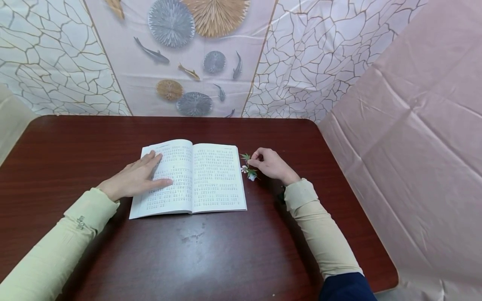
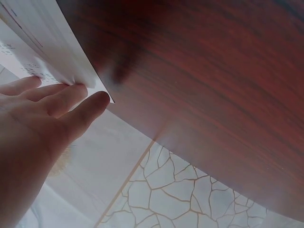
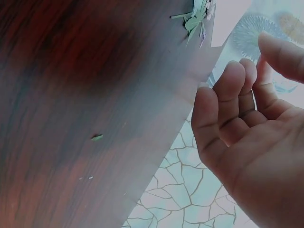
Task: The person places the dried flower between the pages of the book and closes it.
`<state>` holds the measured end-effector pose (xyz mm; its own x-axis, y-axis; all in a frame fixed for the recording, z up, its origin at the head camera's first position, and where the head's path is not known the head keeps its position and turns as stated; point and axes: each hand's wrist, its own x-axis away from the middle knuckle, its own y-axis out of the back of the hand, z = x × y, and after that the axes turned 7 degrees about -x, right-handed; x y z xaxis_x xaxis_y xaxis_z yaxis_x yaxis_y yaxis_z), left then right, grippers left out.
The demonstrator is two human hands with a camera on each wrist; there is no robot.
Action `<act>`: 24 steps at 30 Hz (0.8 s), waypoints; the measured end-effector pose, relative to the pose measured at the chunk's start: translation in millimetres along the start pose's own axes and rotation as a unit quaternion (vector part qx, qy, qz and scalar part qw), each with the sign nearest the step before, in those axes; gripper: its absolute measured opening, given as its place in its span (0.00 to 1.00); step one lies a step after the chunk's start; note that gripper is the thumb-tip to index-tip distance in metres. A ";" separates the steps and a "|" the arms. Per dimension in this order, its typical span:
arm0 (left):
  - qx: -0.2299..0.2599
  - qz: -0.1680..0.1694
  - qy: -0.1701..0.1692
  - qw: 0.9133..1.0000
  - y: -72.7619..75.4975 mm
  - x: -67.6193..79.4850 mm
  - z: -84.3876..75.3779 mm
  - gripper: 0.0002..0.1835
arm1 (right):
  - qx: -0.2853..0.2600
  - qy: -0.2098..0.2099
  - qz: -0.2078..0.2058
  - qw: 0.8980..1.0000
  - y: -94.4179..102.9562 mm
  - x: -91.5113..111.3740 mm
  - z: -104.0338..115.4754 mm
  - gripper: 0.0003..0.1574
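Observation:
An open book with printed pages lies on the dark red-brown table. My left hand rests on its left page with the fingers spread. In the left wrist view, the fingertips touch the page near the book's outer edge. Just beyond the right page is a small flower sprig with green leaves and pale blossoms. My right hand is over its right side, fingers curled and thumb close to the index finger. In the right wrist view, nothing shows between those fingers, and the sprig appears apart from them.
A small green leaf scrap and tiny white specks lie on the table. Patterned cloth hangs behind the far table edge, and pink cloth along the right side.

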<state>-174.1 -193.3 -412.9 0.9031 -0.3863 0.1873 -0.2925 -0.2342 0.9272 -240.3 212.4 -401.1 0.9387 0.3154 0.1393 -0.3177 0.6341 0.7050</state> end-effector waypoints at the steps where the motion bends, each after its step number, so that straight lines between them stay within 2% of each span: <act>1: 0.000 0.000 0.000 1.000 0.2 -0.2 0.1 0.58 | -0.001 0.002 0.001 1.000 -0.1 0.2 0.7 0.12; 24: -0.001 -0.006 -0.005 1.000 -0.3 -0.5 0.6 0.58 | -0.008 0.045 0.025 0.999 -8.9 0.6 14.3 0.07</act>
<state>-174.6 -193.6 -413.5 0.9031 -0.3931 0.1726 -0.2811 -0.2376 0.9298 -235.1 196.9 -397.3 0.9056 0.4095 0.1104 -0.3671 0.6266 0.6875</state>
